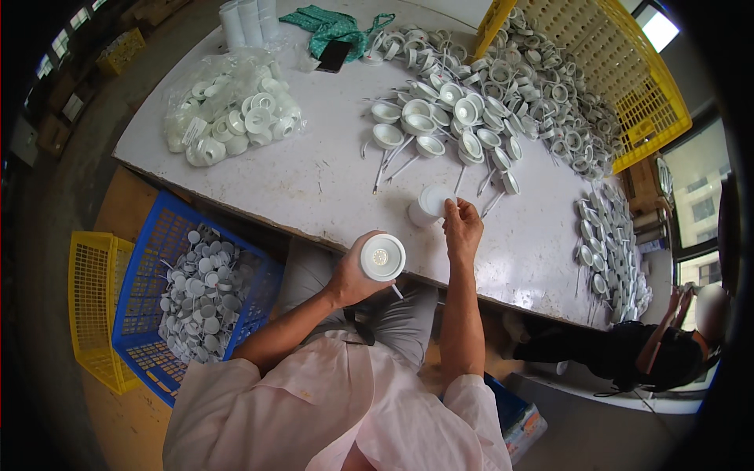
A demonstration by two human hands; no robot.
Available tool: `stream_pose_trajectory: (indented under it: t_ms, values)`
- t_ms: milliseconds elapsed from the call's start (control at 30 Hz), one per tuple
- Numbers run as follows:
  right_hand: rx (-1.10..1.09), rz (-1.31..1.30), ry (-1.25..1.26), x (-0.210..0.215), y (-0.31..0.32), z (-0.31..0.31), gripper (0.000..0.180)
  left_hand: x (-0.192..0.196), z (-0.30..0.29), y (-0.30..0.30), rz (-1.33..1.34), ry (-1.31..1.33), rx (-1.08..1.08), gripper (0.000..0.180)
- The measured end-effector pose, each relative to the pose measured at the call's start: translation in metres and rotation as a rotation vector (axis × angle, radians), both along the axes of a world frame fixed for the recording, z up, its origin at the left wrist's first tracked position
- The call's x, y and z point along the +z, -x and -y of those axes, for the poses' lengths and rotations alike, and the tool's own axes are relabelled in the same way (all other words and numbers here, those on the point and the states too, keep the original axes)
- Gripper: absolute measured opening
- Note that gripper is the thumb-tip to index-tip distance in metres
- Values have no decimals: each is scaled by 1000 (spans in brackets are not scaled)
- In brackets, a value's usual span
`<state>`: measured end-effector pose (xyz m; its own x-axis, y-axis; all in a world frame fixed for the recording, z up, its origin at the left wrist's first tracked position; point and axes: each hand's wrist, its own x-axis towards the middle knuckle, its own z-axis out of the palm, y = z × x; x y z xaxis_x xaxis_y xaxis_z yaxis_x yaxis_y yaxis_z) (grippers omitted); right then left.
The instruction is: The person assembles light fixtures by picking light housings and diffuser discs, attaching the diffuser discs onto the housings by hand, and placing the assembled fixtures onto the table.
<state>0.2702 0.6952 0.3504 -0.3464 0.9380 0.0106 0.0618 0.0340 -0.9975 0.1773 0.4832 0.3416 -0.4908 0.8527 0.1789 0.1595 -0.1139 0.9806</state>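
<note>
My left hand (355, 271) holds a round white lamp fitting (382, 257) over the near edge of the white table (330, 180), its face turned up toward me. My right hand (461, 224) reaches to a small stack of white round discs (429, 206) standing on the table, fingertips pinching the top disc. A pile of white lamp fittings with wire clips (448, 129) lies just beyond the stack.
A clear bag of white fittings (232, 110) lies at the table's left. A yellow crate (620, 86) tipped on the table spills more fittings. A blue crate of parts (200, 294) and a yellow crate (90, 306) stand left of me. Another person (667, 345) sits at right.
</note>
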Motion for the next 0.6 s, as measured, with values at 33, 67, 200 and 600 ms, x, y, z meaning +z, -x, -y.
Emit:
stream_pose_trajectory:
  t_ms: [33,67,200,600]
  values:
    - [-30,58,-76,3,2,0,23,-1,0,0,0,-7,-2,79]
    - [-28,56,-78,4,1,-1,23,-2,1,1,-2,-8,1,79]
    - [-23,-46,74,1,-13,-5,20,-9,3,1,10,-13,-2,79]
    - [22,-447,402,20,-33,29,15,-6,-4,1,35,16,-42,79]
